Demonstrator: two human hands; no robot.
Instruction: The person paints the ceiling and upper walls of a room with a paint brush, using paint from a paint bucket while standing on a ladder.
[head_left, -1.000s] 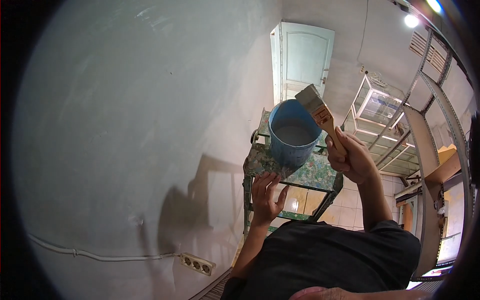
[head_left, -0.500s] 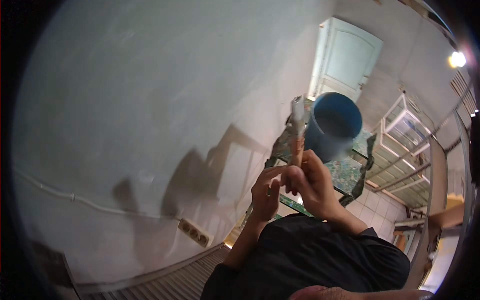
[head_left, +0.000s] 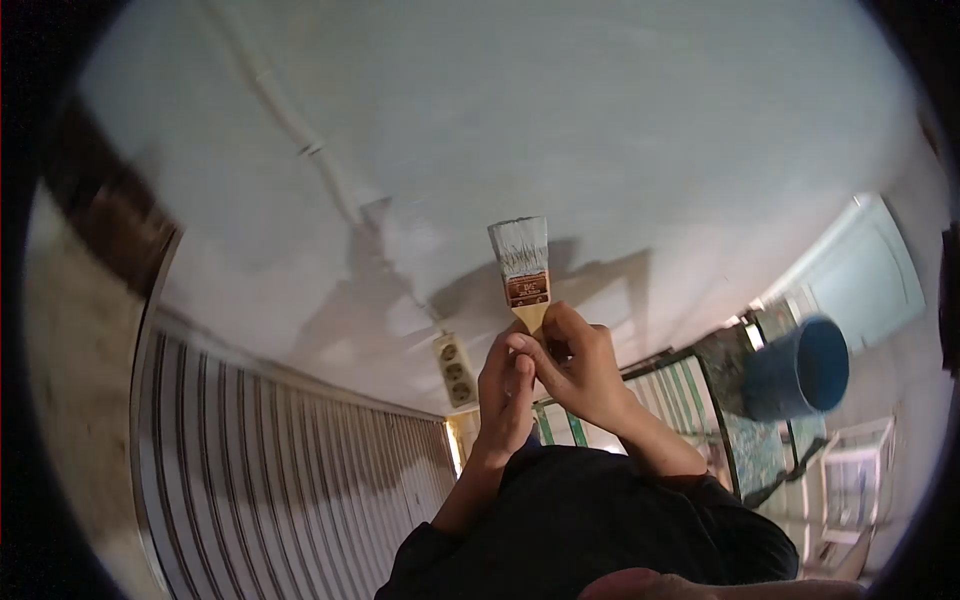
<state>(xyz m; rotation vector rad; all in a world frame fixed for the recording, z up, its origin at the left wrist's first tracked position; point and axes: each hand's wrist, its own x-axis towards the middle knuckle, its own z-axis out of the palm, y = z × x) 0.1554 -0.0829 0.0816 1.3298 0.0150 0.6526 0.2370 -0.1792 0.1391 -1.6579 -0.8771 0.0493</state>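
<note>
Paintbrush [head_left: 524, 268] is held upright in front of the pale wall [head_left: 560, 110], bristles up w/ whitish paint on them. Handle is gripped by the right hand [head_left: 575, 365], fingers clenched round it. Left hand [head_left: 505, 390] is pressed vs the right one at the handle base; whether it's actually gripping can't be told. Blue bucket [head_left: 795, 370] is sat on a paint-spattered stand [head_left: 745, 400] off to the right, well apart. Socket strip [head_left: 455, 372] is seen just behind the hands.

I count one paintbrush [head_left: 522, 262], one blue bucket [head_left: 795, 368], one wall socket strip [head_left: 456, 372], one door [head_left: 868, 272], and two hands [head_left: 545, 370].
</note>
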